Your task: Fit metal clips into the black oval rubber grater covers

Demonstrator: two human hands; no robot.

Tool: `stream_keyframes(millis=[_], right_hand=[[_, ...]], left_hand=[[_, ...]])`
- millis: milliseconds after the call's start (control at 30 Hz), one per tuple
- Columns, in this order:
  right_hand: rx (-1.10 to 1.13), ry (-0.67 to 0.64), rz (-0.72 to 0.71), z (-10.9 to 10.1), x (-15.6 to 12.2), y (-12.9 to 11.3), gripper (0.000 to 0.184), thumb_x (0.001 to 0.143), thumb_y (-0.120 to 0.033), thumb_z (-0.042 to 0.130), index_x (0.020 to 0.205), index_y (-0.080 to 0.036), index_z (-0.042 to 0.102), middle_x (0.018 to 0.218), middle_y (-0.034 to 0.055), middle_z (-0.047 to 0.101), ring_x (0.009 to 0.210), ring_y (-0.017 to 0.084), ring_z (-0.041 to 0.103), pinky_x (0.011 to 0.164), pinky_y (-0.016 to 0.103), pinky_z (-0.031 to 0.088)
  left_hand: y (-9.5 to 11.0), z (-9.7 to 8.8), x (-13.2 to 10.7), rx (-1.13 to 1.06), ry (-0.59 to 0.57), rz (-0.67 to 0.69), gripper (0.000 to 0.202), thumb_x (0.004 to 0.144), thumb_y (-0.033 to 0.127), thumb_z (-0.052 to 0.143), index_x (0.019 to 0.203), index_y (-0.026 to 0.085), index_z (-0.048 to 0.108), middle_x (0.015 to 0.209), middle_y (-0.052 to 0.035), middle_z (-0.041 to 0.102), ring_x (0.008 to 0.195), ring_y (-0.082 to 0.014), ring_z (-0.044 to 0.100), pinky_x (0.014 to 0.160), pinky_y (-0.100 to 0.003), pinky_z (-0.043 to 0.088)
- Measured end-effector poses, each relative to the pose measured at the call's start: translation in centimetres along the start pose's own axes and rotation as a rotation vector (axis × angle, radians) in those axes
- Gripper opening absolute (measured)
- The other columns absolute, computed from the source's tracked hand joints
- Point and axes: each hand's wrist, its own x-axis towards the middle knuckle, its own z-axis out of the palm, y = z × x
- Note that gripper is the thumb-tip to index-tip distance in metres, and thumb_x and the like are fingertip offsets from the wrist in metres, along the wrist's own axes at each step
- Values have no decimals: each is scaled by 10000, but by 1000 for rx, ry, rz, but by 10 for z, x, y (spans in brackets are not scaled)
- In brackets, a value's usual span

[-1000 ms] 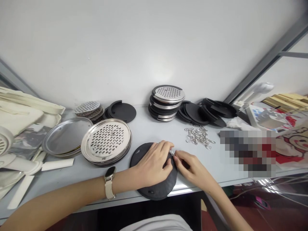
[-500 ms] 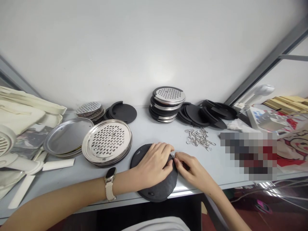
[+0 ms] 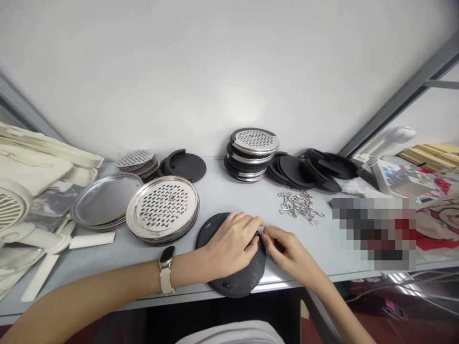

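A black round disc (image 3: 236, 282) lies at the table's front edge. Across its top stretches my left hand (image 3: 233, 246), fingers curled over the far right rim and gripping it. My right hand (image 3: 289, 248) meets it there, thumb and forefinger pinching a small metal wire clip (image 3: 261, 230) against the rim. Most of that clip is hidden by fingers. Beyond my right hand lies a loose pile of similar wire clips (image 3: 299, 204). Left of the disc sits a stack topped by a shiny perforated grater plate (image 3: 163, 208).
Plain metal plates (image 3: 107, 198) are stacked at left, beside a white handheld fan (image 3: 39, 239). Behind stand smaller grater discs (image 3: 135, 157), black covers (image 3: 188, 167) and a tall stack of assembled graters (image 3: 256, 142). More black covers (image 3: 292, 169) lean at back right.
The view has shifted slightly, moving the scene a little to the right. Both hands stay at the disc's rim, with only small finger movement around the clip.
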Motion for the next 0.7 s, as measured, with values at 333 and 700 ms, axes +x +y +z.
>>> stream_keyframes(millis=[333, 700], right_hand=[[31, -28, 0, -3, -1, -2, 344, 999, -301, 348, 674, -203, 399, 649, -23, 443, 619, 145, 456, 608, 264, 368], [10, -9, -11, -3, -1, -3, 354, 993, -298, 371, 656, -200, 420, 629, -24, 448, 603, 141, 460, 591, 256, 366]], left_hand=[[1, -1, 0, -10, 8, 2, 194, 854, 84, 480, 1015, 191, 488, 985, -36, 591, 956, -200, 539, 889, -358, 397], [1, -1, -2, 27, -3, 22, 160, 862, 83, 457, 982, 189, 467, 952, -34, 570, 943, -197, 520, 887, -347, 399]])
